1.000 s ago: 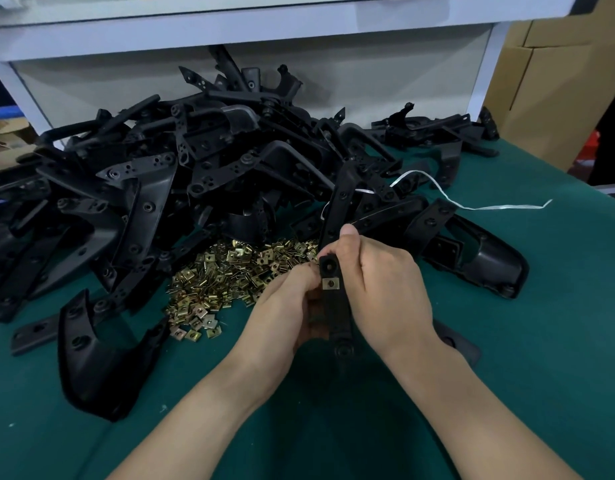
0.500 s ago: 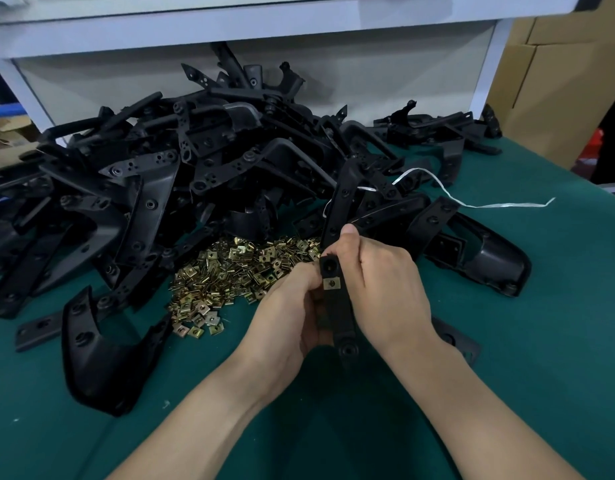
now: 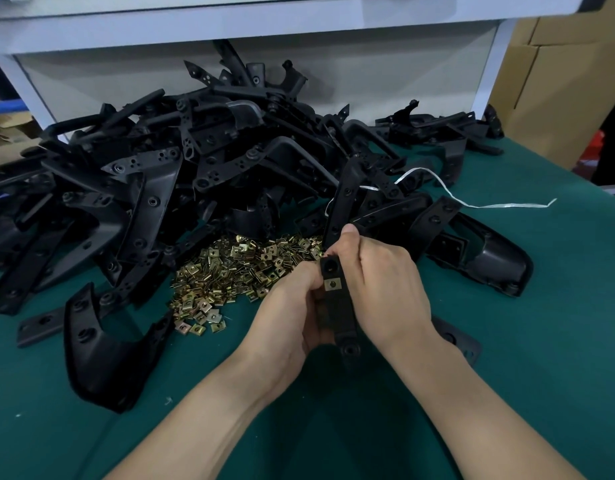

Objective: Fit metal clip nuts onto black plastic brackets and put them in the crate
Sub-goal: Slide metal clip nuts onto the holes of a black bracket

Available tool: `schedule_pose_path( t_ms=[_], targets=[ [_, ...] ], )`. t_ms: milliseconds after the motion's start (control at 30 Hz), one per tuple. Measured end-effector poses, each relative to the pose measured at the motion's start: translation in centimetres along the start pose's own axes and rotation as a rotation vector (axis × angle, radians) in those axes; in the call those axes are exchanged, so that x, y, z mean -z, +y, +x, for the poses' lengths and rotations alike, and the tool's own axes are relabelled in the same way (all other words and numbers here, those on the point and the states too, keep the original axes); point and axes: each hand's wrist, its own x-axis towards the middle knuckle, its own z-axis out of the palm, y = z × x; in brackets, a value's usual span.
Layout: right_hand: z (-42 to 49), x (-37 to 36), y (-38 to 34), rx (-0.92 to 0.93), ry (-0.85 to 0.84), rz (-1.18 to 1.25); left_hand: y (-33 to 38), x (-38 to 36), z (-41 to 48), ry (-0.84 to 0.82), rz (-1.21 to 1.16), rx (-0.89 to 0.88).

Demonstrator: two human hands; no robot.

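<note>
Green mat (image 3: 506, 341); white strap (image 3: 489, 205) on it; cardboard boxes (image 3: 558, 81) rt; white shelf (image 3: 229, 22) behind

**Grip tightens, view dips**

The left hand (image 3: 285, 320) draws in closer against the left edge of the bracket (image 3: 340, 315). A second ago a strip of its fingers showed beside the black plastic; now that gap is narrower and dark. The bracket swings a touch, so its lower end with the round hole sits slightly further to the person's right than before. The clip nut (image 3: 332, 284) on its face shifts the same way by a hair. The whole scene also rides a little higher in the head view: the curved bracket (image 3: 101, 344) at lower left and the white shelf edge (image 3: 229, 27) both move up.
</note>
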Motion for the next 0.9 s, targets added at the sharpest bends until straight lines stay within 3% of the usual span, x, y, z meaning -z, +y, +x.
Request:
schedule_pose_path(
  t_ms=[233,300,433,633,900],
  targets=[
    [0.5,0.1,0.4,-0.054,0.002,0.033,0.4,0.1,0.1,0.002,0.048,-0.014],
    [0.7,0.2,0.6,-0.065,0.007,0.009,0.8,1.0,0.4,0.127,0.296,-0.173],
    [0.7,0.1,0.8,-0.081,0.022,0.018,1.2,4.6,1.1,0.494,1.034,-0.455],
    [0.8,0.1,1.0,-0.104,0.028,0.088,0.1,6.8,1.9,0.468,1.640,-0.251],
    [0.9,-0.1,1.2,-0.112,0.020,0.061,-0.3,6.3,2.1,0.502,1.716,-0.388]
  ],
)
